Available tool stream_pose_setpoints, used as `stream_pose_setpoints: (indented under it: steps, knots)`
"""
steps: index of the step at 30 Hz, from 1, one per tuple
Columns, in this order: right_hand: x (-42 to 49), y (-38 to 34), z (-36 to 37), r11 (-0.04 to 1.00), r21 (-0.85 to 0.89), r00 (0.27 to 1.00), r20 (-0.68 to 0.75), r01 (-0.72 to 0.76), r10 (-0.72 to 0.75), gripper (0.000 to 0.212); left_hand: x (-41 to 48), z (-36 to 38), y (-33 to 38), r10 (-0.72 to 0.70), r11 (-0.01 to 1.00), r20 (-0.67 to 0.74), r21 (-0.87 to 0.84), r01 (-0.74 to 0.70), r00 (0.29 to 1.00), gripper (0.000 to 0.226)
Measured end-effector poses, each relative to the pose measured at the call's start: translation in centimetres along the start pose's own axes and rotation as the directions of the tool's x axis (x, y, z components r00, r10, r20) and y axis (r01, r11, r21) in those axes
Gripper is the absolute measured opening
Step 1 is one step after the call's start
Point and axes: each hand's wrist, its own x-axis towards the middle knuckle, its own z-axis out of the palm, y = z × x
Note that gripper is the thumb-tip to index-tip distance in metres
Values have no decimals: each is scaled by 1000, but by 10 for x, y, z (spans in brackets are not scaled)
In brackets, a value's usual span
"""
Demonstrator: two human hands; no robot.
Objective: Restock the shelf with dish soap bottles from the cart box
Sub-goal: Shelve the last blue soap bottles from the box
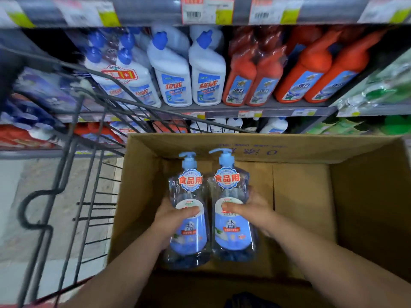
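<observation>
Two hands each grip a clear pump bottle of dish soap over an open cardboard box in a wire cart.

The left hand (175, 221) curls round the left bottle (189, 210), the right hand (249, 213) round the right bottle (231, 205), inside the box (364, 196). This looks like the pick-up step; next, both need carrying to the shelf (255, 107) ahead.

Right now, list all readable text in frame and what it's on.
"食品用": necks of left soap bottle, right soap bottle.
"盐": both their labels.
"超威": white bottles.
"1+1": twin-pack sticker.
"强力": orange bottles.
Box flap print, price tags: too blurred.
</observation>
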Motion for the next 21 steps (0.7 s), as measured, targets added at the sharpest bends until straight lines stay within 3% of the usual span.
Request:
stream_pose_setpoints:
  steps: [5,11,21]
  knots:
    - [-38,-47,-11,991,-51,992,-2,126,-127,53,-45,-7,33,107,990,-2,-92,-107,994,52]
    - [-80,-104,-17,957,-78,960,31,280,-279,66,-111,-22,67,277,946,-75,-153,-286,958,31]
    - [-160,-181,18,872,8,842,255,490,-475,60,-217,-69,80,378,828,-247,-341,-445,892,55]
